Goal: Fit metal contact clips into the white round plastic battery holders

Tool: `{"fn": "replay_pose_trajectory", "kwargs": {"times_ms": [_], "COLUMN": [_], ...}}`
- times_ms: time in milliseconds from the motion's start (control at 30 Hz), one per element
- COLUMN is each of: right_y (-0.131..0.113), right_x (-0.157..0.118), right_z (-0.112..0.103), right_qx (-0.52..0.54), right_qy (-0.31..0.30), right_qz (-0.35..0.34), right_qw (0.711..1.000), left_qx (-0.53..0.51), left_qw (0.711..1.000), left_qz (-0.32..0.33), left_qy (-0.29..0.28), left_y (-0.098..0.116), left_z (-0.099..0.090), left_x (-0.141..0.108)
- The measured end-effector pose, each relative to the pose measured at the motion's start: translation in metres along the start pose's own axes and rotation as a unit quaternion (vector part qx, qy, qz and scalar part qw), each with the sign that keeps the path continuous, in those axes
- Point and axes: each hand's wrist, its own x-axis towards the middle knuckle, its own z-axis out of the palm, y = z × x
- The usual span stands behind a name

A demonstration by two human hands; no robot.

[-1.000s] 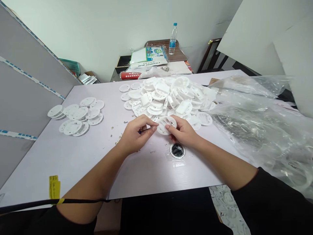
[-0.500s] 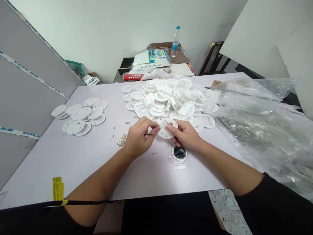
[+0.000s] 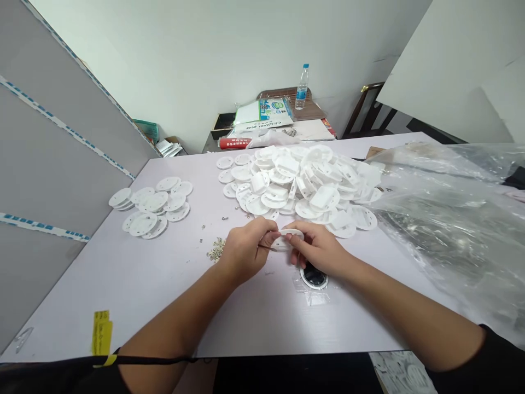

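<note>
The person's left hand [image 3: 246, 249] closes on a thin tool [image 3: 267, 248], while the right hand [image 3: 318, 249] grips a white disc [image 3: 282, 242] by its rim, thumb on its face. The disc is raised over the desk [image 3: 164, 295] and tilted, and the work appears to be at its left edge; that calls for a steady rim grip and fine control of the tool.

From the disc, a heap of white parts [image 3: 324, 197] spreads from eleven to two o'clock, a smaller group of discs [image 3: 153, 202] lies toward ten, small metal pieces [image 3: 215, 250] sit at nine, and a dark ringed opening [image 3: 315, 276] is near five, partly behind the right hand.

Fingers cover much of the disc and the tool's handle. The tip perhaps meets the rim, but contact cannot be confirmed, nor whether a metal piece is pinched there.
</note>
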Motion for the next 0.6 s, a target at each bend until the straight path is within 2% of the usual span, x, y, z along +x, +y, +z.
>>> {"fn": "replay_pose_trajectory", "kwargs": {"times_ms": [133, 300, 467, 600], "right_y": [-0.0024, 0.0011, 0.0048, 0.0051], "right_x": [0.0005, 0.0, -0.0007, 0.0002], "right_z": [-0.0008, -0.0001, 0.0029, 0.0045], "right_qx": [-0.103, -0.108, -0.115, -0.114], "right_qy": [0.067, 0.063, 0.043, 0.04], "right_qz": [-0.092, -0.069, -0.097, -0.095], "right_qw": [0.988, 0.99, 0.988, 0.988], "left_qx": [0.029, 0.032, 0.07, 0.068], "left_qw": [0.999, 0.998, 0.996, 0.996], "left_qz": [-0.001, 0.002, 0.014, 0.019], "left_qy": [-0.033, -0.057, -0.055, -0.049], "left_y": [0.004, 0.006, 0.0058, 0.0052], "left_z": [0.0014, 0.0033, 0.0041, 0.004], "left_x": [-0.0001, -0.0012, -0.0034, -0.0033]}}
